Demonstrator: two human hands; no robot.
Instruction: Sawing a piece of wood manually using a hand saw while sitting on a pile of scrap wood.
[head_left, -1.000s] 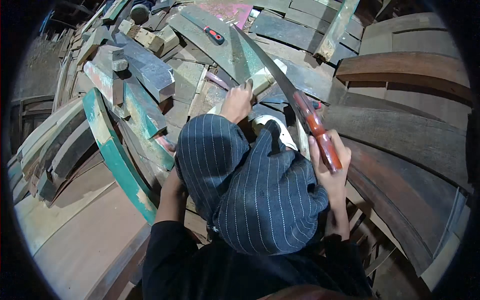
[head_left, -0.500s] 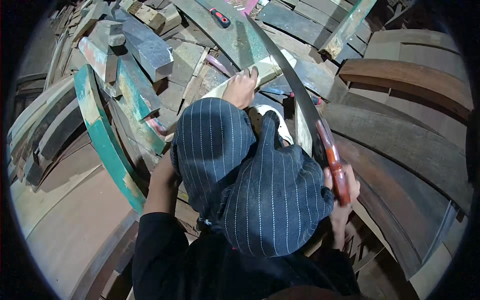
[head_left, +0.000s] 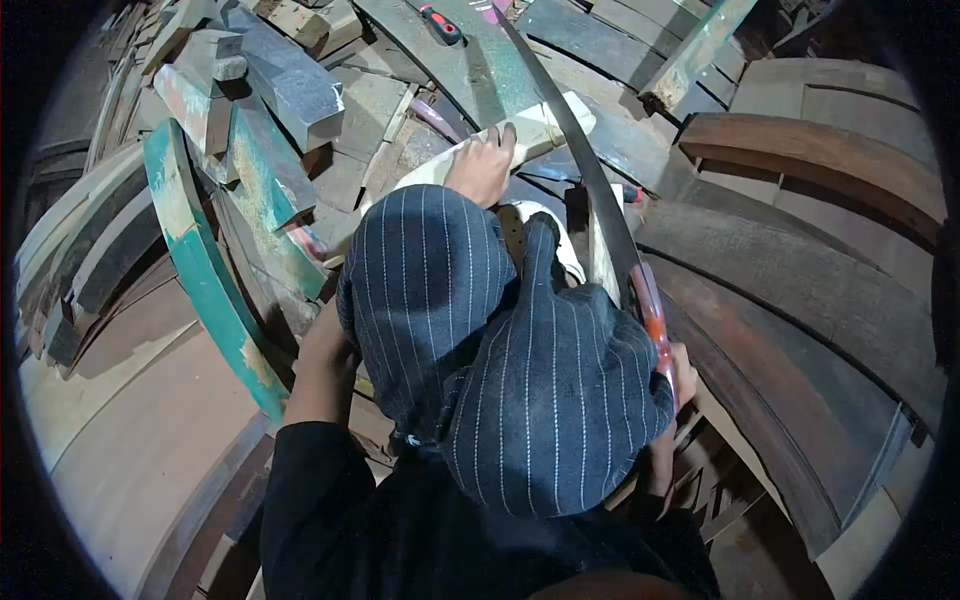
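Note:
A long pale piece of wood (head_left: pixel 430 172) lies slanting just beyond my knees. My left hand (head_left: pixel 482 165) grips it from above, fingers curled over its far side. At the right, my right hand (head_left: pixel 683 376) is closed round the glossy reddish-brown handle (head_left: pixel 655 322) of a hand saw (head_left: pixel 594 180). The saw's long dark blade runs forward across the pale wood near its right end. The contact between teeth and wood is hidden. My right fingers are partly behind the handle and my knee. A light-coloured shoe or sandal (head_left: pixel 568 255) shows between my knees, close to the wood.
A red-and-black handled tool (head_left: pixel 440 26) rests on a greenish board ahead. Painted wood blocks (head_left: pixel 290 90) and a green curved-looking plank (head_left: pixel 205 270) lie on the left. Brown boards (head_left: pixel 815 155) spread along the right. My striped trouser knees (head_left: pixel 430 290) fill the middle.
The saw handle and my right hand have shifted slightly left, closer to my right knee, and the handle has turned more upright. My left hand keeps its hold on the wood.

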